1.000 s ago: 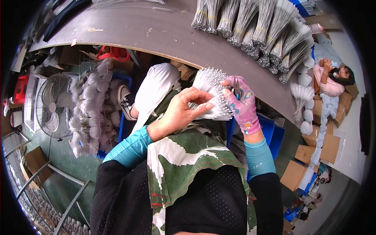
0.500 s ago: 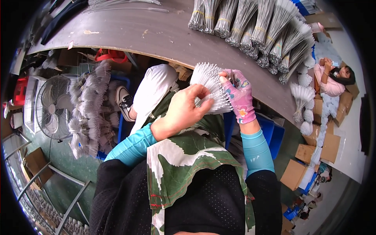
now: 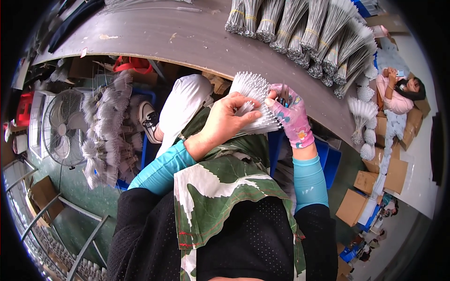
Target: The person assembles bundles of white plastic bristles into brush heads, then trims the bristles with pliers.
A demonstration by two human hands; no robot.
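A fan-shaped bundle of thin white sticks (image 3: 255,98) is held over my lap, just in front of the grey table's edge (image 3: 197,51). My bare left hand (image 3: 227,122) presses on the fan's near side, fingers spread across the sticks. My right hand (image 3: 290,117), in a pink patterned glove, grips the fan's right end where the sticks come together. Both forearms wear turquoise sleeves. A green and white leaf-print apron (image 3: 225,187) covers my lap.
Several tied bundles of grey wire sticks (image 3: 309,33) lie on the table's far right. A pile of finished white fans (image 3: 110,126) sits in a blue crate at left, beside a floor fan (image 3: 63,126). A seated person (image 3: 403,91) and cardboard boxes (image 3: 370,187) are at right.
Both hands and the fan have shifted slightly up toward the table edge. My left fingers have slid further across the sticks.
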